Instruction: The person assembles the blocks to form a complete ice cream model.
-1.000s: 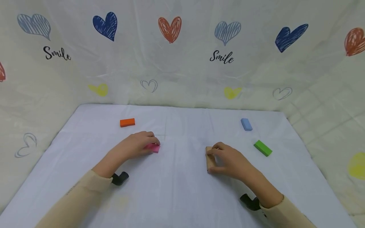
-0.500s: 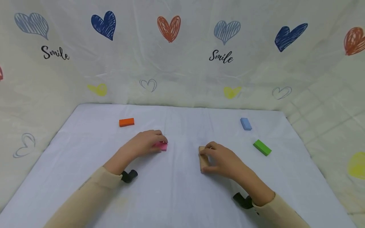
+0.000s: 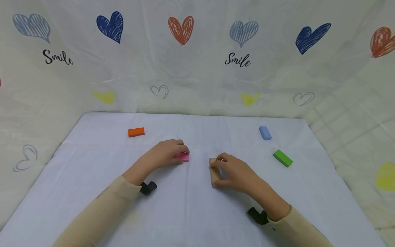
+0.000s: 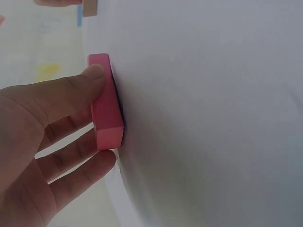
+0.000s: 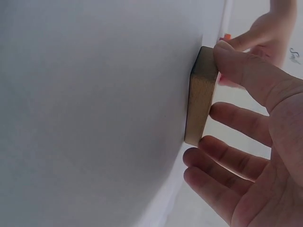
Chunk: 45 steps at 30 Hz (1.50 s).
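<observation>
Near the middle of the white table, my left hand (image 3: 165, 153) pinches a pink block (image 3: 184, 157). In the left wrist view the thumb lies on one long face of that pink block (image 4: 108, 106), with the fingers behind and below it. To the right, my right hand (image 3: 236, 173) holds a plain wooden block (image 3: 215, 175) by its ends, thumb at the near end and fingertips at the far one. The right wrist view shows this wooden block (image 5: 200, 101) lying along the white cloth. A small gap separates the two blocks.
An orange block (image 3: 136, 132) lies at the back left of the white cloth (image 3: 197, 219). At the right are a light blue block (image 3: 265, 132) and a green block (image 3: 283, 158). A curtain printed with hearts (image 3: 197, 75) hangs behind the table's far edge.
My left hand has slid to the right with the pink block, and my right hand has slid to the left with the wooden block. The gap between the blocks has narrowed.
</observation>
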Each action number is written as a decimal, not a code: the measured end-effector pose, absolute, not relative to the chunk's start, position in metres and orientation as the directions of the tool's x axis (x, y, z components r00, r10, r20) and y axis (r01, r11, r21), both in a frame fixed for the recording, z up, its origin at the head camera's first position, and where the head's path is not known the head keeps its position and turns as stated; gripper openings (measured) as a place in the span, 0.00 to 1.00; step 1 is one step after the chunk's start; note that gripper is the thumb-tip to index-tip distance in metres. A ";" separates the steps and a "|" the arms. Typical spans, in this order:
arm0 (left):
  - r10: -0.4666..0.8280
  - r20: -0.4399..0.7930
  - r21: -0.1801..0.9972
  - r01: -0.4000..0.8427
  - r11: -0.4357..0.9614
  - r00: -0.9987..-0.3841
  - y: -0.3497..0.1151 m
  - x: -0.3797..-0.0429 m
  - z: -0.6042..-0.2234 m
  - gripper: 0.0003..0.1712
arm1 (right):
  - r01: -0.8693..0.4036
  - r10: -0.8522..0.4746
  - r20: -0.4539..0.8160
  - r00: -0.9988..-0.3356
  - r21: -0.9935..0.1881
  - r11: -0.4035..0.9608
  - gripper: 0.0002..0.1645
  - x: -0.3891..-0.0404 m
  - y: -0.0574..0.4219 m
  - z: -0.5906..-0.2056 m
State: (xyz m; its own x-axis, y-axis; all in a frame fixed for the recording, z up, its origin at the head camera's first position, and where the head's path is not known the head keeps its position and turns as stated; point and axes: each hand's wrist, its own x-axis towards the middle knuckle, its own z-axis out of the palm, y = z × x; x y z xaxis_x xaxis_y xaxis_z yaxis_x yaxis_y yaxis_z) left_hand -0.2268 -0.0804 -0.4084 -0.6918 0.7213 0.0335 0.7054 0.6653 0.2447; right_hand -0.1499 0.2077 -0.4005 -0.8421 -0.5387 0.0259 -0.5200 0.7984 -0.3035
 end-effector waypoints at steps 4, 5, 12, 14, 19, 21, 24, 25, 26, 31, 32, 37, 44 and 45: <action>0.731 0.031 0.259 0.712 0.653 -0.682 -0.074 -0.230 -0.410 0.18 | -0.524 -0.545 0.018 -0.838 -0.303 0.796 0.33 -0.150 0.203 -0.401; 0.734 0.031 0.260 0.714 0.650 -0.679 -0.072 -0.231 -0.411 0.18 | -0.528 -0.548 0.019 -0.836 -0.304 0.793 0.33 -0.150 0.202 -0.402; 0.735 0.031 0.269 0.714 0.647 -0.677 -0.060 -0.233 -0.412 0.17 | -0.546 -0.566 0.029 -0.824 -0.304 0.780 0.33 -0.149 0.196 -0.404; 0.734 0.029 0.270 0.713 0.647 -0.678 -0.057 -0.234 -0.412 0.17 | -0.550 -0.569 0.031 -0.822 -0.304 0.778 0.32 -0.149 0.195 -0.403; 0.739 0.024 0.271 0.716 0.643 -0.673 -0.048 -0.237 -0.411 0.17 | -0.562 -0.582 0.037 -0.813 -0.312 0.766 0.32 -0.148 0.193 -0.402; 0.742 0.025 0.273 0.718 0.640 -0.670 -0.045 -0.238 -0.410 0.18 | -0.569 -0.587 0.044 -0.808 -0.314 0.760 0.32 -0.148 0.192 -0.401; 0.745 0.028 0.274 0.722 0.636 -0.667 -0.039 -0.240 -0.410 0.18 | -0.579 -0.594 0.054 -0.802 -0.313 0.753 0.32 -0.147 0.190 -0.401; 0.746 0.030 0.270 0.724 0.635 -0.665 -0.037 -0.240 -0.411 0.18 | -0.581 -0.597 0.055 -0.801 -0.313 0.751 0.32 -0.147 0.190 -0.401; 0.748 0.035 0.265 0.728 0.632 -0.662 -0.036 -0.241 -0.411 0.18 | -0.584 -0.599 0.056 -0.799 -0.311 0.750 0.32 -0.148 0.190 -0.401; 0.755 0.046 0.239 0.741 0.628 -0.655 -0.026 -0.246 -0.412 0.17 | -0.589 -0.603 0.057 -0.796 -0.303 0.749 0.32 -0.148 0.188 -0.401; 0.756 0.048 0.241 0.742 0.625 -0.653 -0.025 -0.246 -0.412 0.17 | -0.589 -0.602 0.058 -0.796 -0.302 0.750 0.32 -0.149 0.188 -0.401; 0.765 0.053 0.272 0.746 0.608 -0.642 -0.018 -0.247 -0.410 0.16 | -0.593 -0.605 0.061 -0.794 -0.299 0.748 0.32 -0.149 0.187 -0.401; 0.760 0.035 0.281 0.736 0.615 -0.649 -0.011 -0.246 -0.409 0.16 | -0.606 -0.614 0.071 -0.786 -0.285 0.742 0.32 -0.150 0.185 -0.401; 0.761 0.037 0.285 0.736 0.614 -0.648 -0.011 -0.246 -0.409 0.16 | -0.606 -0.615 0.069 -0.786 -0.283 0.743 0.32 -0.150 0.185 -0.402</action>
